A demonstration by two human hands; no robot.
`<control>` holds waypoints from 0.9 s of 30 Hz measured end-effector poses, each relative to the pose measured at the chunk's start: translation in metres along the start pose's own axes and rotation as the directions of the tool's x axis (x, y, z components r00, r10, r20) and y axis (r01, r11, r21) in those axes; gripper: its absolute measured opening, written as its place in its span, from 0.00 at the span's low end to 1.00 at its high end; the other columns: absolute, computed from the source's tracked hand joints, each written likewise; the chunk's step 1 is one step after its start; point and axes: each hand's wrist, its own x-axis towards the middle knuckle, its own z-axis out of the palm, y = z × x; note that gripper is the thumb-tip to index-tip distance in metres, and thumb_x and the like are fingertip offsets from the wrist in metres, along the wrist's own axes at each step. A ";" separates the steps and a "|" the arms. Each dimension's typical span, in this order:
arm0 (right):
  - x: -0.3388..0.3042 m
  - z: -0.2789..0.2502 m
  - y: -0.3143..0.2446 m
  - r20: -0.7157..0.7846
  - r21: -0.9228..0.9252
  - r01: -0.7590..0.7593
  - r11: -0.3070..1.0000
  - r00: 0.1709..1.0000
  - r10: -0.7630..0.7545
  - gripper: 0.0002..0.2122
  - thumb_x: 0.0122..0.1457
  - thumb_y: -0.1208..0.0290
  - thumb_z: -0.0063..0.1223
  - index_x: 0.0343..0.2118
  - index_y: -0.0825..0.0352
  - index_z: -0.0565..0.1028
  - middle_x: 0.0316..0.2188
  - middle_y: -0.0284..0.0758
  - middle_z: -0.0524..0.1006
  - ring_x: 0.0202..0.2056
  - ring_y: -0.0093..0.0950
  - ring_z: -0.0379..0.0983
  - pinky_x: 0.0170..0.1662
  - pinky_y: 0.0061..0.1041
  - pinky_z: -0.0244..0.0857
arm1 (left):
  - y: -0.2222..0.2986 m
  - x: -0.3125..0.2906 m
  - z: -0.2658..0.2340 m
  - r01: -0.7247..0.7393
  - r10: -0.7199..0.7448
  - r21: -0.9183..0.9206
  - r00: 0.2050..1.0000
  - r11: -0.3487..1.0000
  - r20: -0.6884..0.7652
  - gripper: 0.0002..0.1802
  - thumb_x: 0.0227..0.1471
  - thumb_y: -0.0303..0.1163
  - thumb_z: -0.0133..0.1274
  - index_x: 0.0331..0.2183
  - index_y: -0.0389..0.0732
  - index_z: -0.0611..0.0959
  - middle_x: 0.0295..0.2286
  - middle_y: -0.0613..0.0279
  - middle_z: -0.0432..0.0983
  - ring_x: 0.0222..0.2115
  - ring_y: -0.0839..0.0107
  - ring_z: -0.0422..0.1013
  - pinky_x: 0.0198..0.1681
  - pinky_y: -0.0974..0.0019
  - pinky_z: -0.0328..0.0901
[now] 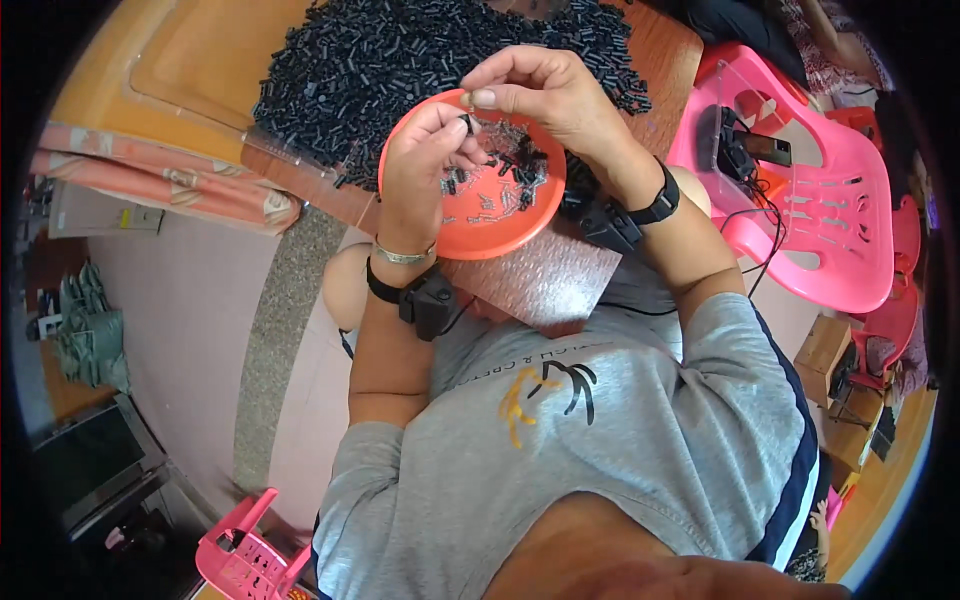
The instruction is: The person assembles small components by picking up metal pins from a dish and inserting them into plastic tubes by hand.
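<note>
Above an orange plastic basin (490,243), my two hands are close together. My left hand (415,165) is closed, with a small black piece (466,124) between thumb and forefinger. My right hand (555,100) pinches a tiny yellowish piece (467,100) just beyond it; its kind is too small to make out. In the basin lie many small silvery metal pieces (487,207) and some black pieces (525,170). A large heap of short black tubular parts (370,70) covers the table behind the basin.
The wooden table (670,60) carries the heap; a board's glossy corner (550,285) juts out below the basin. On the right, a pink plastic chair (850,230) holds a clear box with a black device (735,145) and cables. Another pink chair (250,560) stands lower left.
</note>
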 end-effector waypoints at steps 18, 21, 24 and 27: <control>-0.005 0.003 -0.009 0.028 -0.123 0.094 0.988 0.995 -0.091 0.06 0.52 0.76 0.56 0.33 0.69 0.78 0.27 0.30 0.78 0.29 0.15 0.72 0.34 0.15 0.68 | 0.002 -0.003 0.010 -0.060 0.068 0.136 0.996 0.989 -0.054 0.09 0.53 0.32 0.45 0.30 0.37 0.74 0.23 0.68 0.69 0.24 0.82 0.64 0.30 0.77 0.60; -0.005 0.002 -0.008 -0.016 -0.109 0.084 0.990 0.996 -0.087 0.06 0.52 0.76 0.56 0.33 0.69 0.77 0.27 0.30 0.78 0.30 0.15 0.72 0.35 0.15 0.68 | 0.005 -0.007 0.018 -0.168 0.190 0.258 0.980 0.951 -0.063 0.08 0.52 0.30 0.46 0.31 0.35 0.75 0.23 0.68 0.69 0.24 0.82 0.64 0.29 0.77 0.60; -0.005 0.002 -0.010 -0.050 0.047 0.069 0.996 0.996 -0.067 0.06 0.53 0.77 0.56 0.34 0.70 0.77 0.28 0.31 0.78 0.30 0.16 0.73 0.36 0.15 0.68 | -0.002 -0.006 0.006 -0.309 0.340 0.402 0.941 0.862 -0.006 0.07 0.52 0.28 0.47 0.30 0.34 0.75 0.24 0.66 0.70 0.25 0.80 0.65 0.29 0.76 0.60; -0.007 0.001 -0.014 -0.064 -0.042 0.066 0.997 0.996 -0.069 0.07 0.52 0.77 0.56 0.34 0.71 0.77 0.28 0.31 0.78 0.30 0.16 0.73 0.36 0.16 0.68 | -0.001 -0.008 0.008 -0.356 0.392 0.434 0.920 0.828 0.007 0.07 0.53 0.28 0.45 0.30 0.34 0.74 0.26 0.64 0.71 0.27 0.79 0.66 0.33 0.76 0.61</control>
